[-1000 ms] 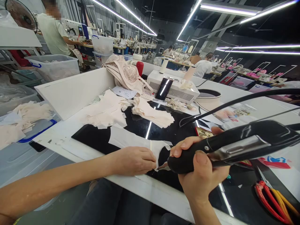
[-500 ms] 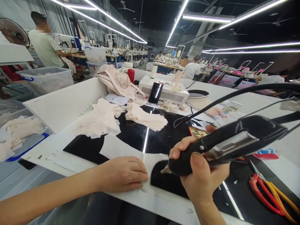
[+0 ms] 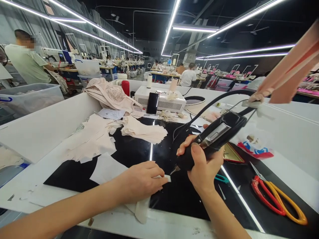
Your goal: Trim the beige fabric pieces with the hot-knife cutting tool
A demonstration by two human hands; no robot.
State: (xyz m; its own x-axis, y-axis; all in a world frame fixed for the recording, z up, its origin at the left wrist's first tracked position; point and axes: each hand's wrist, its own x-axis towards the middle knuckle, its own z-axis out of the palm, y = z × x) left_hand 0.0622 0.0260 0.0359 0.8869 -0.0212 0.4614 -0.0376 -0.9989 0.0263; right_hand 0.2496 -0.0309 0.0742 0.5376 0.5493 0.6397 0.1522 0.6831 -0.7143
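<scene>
My right hand (image 3: 203, 166) is wrapped round a black corded handheld tool (image 3: 219, 127) with a metal side plate. Its pointed metal tip (image 3: 175, 169) faces down and left, close to the fingers of my left hand (image 3: 143, 182). That left hand is closed on a white fabric piece (image 3: 106, 167) lying on the glossy black board (image 3: 179, 196). A small edge of the fabric shows past the fingertips, and a folded part hangs toward the table's front edge. My palm hides the middle of the piece.
Cream fabric piles (image 3: 93, 137) and a stack of cut pieces (image 3: 143, 129) lie beyond my left hand. Red-and-orange-handled scissors (image 3: 274, 196) rest at the right. A phone (image 3: 152, 103) leans on a white vented box (image 3: 171, 99). The tool's cable (image 3: 211, 99) arches behind it.
My left hand has lifted and folded the white fabric, baring more of the black board beside it. The tool tip has come nearer the left fingers. The camera view has turned right.
</scene>
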